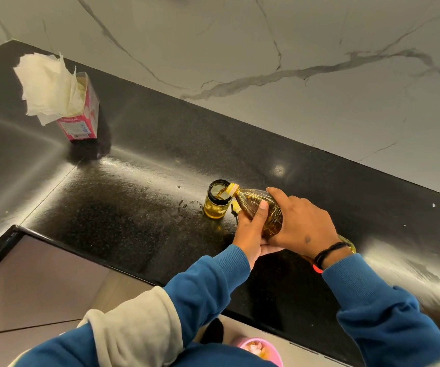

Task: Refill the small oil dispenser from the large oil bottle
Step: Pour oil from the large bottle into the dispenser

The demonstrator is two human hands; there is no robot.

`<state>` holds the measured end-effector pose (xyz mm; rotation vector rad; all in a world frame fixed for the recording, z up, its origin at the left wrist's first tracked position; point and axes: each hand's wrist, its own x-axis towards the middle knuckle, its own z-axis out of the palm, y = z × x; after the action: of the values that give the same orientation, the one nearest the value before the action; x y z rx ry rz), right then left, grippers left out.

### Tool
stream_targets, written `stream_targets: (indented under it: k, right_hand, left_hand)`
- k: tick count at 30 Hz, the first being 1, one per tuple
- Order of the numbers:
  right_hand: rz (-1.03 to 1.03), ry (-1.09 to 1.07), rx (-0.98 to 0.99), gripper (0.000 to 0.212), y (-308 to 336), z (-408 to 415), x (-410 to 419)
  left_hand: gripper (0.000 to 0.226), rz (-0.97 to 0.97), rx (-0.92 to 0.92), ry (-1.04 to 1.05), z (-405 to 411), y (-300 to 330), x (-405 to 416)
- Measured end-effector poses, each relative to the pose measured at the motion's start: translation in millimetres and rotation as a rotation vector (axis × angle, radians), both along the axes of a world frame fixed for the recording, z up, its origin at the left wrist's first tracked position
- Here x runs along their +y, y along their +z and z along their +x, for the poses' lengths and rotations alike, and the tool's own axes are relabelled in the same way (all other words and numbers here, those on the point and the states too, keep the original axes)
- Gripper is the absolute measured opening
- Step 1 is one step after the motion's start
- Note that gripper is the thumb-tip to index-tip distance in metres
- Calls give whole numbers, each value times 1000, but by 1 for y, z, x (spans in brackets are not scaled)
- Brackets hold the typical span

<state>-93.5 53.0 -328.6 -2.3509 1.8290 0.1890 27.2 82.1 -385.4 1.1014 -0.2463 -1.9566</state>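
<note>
The small oil dispenser [216, 200], a glass jar with a dark rim and no lid, stands on the black counter [145, 181] and is partly filled with yellow oil. The large oil bottle [256, 205] is tipped over toward the left, its yellow neck resting over the jar's mouth, and oil runs into the jar. My left hand [252, 234] holds the bottle from below, thumb up along its side. My right hand [297, 223] grips the bottle from above. The bottle's rear end is hidden behind my right wrist.
A pink tissue box [80, 117] with paper sticking out stands at the back left. Small oil drops [184, 205] lie left of the jar. A marble wall [293, 62] runs behind the counter. A pink bowl [260, 349] sits below the counter's front edge.
</note>
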Motion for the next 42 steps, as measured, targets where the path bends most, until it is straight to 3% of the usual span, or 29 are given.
stream_targets:
  k: [42]
  right_hand:
    - [-7,8,12,101,3,1,4]
  left_hand:
    - [63,-12,0,-4,-1,0,5]
